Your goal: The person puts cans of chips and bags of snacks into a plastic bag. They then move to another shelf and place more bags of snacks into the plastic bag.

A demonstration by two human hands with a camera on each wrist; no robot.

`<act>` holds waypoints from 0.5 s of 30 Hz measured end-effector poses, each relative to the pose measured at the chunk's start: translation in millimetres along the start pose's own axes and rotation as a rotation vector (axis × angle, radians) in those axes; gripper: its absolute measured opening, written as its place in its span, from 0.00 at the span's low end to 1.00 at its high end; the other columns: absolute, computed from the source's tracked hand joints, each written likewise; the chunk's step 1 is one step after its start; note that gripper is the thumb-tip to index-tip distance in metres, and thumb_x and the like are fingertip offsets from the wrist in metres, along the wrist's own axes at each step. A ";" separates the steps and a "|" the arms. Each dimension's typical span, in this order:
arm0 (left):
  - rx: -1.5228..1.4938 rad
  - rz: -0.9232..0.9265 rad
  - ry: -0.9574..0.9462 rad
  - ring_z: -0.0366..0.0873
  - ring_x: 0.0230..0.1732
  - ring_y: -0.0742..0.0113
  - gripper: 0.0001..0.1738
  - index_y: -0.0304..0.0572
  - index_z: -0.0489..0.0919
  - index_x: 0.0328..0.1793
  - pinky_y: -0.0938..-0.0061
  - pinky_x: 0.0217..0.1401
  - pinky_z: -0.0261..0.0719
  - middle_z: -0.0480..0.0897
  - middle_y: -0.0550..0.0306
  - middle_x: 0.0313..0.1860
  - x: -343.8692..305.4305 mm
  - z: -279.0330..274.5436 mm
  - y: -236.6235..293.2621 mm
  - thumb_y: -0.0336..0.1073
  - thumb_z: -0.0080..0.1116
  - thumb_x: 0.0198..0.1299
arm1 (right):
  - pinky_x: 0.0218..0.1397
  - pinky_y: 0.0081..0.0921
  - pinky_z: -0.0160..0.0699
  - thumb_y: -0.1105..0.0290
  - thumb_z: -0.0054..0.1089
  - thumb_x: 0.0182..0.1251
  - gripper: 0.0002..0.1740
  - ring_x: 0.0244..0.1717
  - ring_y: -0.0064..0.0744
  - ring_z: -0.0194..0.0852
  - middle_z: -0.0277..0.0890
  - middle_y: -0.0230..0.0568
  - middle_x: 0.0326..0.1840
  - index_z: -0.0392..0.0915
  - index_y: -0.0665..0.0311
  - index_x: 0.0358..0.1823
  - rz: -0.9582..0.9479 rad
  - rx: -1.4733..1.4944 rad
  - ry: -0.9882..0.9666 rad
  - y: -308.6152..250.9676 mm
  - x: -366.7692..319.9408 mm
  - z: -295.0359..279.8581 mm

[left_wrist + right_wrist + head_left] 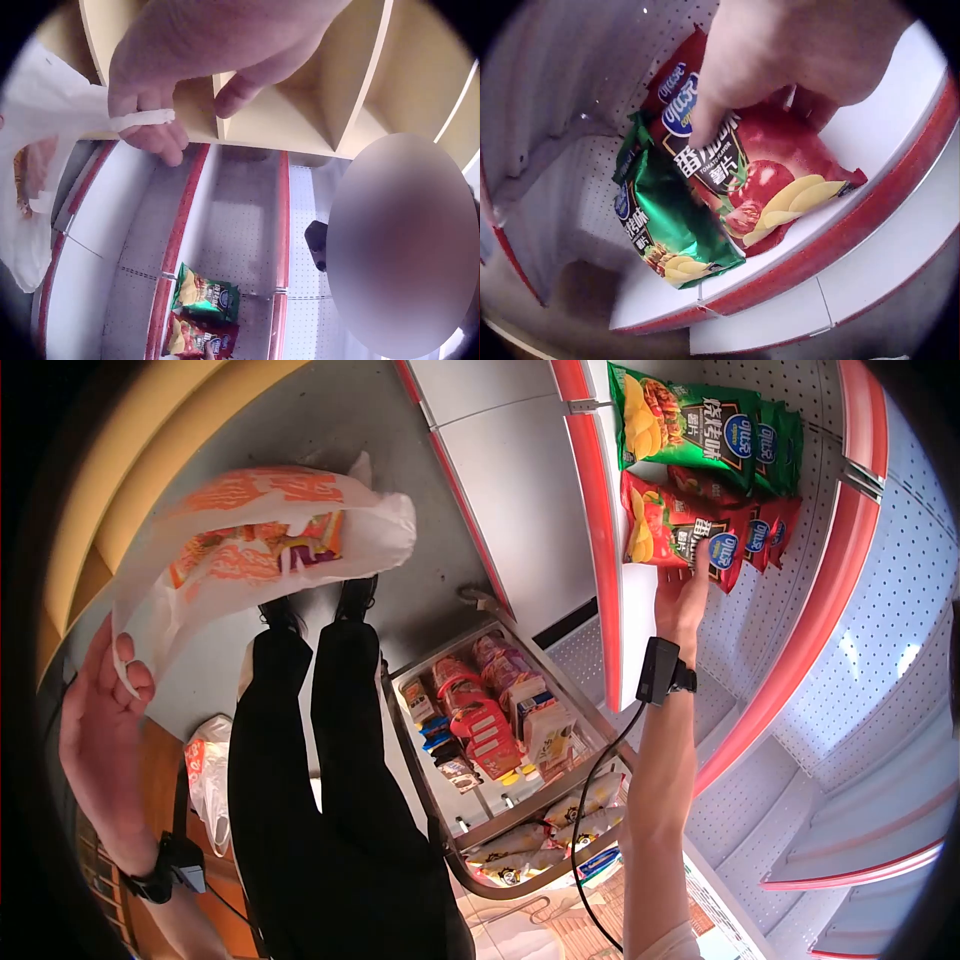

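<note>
My right hand (683,605) grips a red bag of tomato-flavor potato chips (660,525) on the shelf. In the right wrist view the thumb presses on the front of the red chip bag (769,176), and the other fingers go behind its edge, partly hidden. Green chip bags (690,425) lie right beside it. On the left, my left hand (105,735) has its fingers curled through the handle of a white plastic bag (385,530) with orange print. Colorful packets (255,550) show inside its opening. The left wrist view shows the handle looped over the fingers of the left hand (217,52).
A metal-framed cart (540,800) with boxed and bagged snacks stands by my legs. Another white plastic bag (208,780) sits low on the left. Red-edged shelves (595,530) rise on the right. Wooden cubbies (300,112) appear in the left wrist view.
</note>
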State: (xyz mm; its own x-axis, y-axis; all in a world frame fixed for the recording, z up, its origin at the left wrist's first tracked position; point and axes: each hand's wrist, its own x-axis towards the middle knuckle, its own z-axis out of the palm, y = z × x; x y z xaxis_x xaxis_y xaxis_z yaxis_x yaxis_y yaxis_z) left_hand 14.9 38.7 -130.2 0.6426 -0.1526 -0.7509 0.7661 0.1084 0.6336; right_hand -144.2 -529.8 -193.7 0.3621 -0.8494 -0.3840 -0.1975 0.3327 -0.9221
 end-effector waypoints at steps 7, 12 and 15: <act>-0.063 -0.124 -0.084 0.78 0.42 0.65 0.32 0.22 0.67 0.64 0.76 0.48 0.71 0.79 0.52 0.44 -15.6 54.0 -7.9 0.46 0.45 0.64 | 0.63 0.30 0.67 0.65 0.64 0.63 0.24 0.57 0.31 0.71 0.75 0.37 0.56 0.70 0.63 0.59 -0.197 -0.089 0.046 7.4 -49.9 -1.4; -0.040 -0.234 -0.158 0.83 0.40 0.57 0.31 0.22 0.69 0.62 0.73 0.45 0.77 0.80 0.51 0.35 -21.6 76.8 -11.9 0.44 0.48 0.60 | 0.69 0.40 0.64 0.69 0.60 0.64 0.30 0.61 0.36 0.69 0.71 0.39 0.61 0.62 0.61 0.66 -0.298 0.005 -0.155 11.5 -113.2 12.4; -0.062 -0.295 -0.318 0.83 0.43 0.55 0.31 0.23 0.66 0.64 0.71 0.49 0.78 0.80 0.52 0.34 -21.0 85.7 -15.4 0.41 0.47 0.60 | 0.66 0.38 0.68 0.70 0.66 0.58 0.32 0.58 0.35 0.71 0.72 0.39 0.59 0.64 0.63 0.64 -0.048 -0.084 -0.384 39.4 -147.3 -1.6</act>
State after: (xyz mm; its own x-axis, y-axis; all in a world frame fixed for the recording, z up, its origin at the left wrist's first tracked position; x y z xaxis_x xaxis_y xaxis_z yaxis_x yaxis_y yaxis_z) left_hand -11.8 -44.0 -108.2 0.3668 -0.4796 -0.7971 0.9218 0.0720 0.3809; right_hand -206.8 -392.2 -173.4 0.6838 -0.6428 -0.3454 -0.2407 0.2482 -0.9383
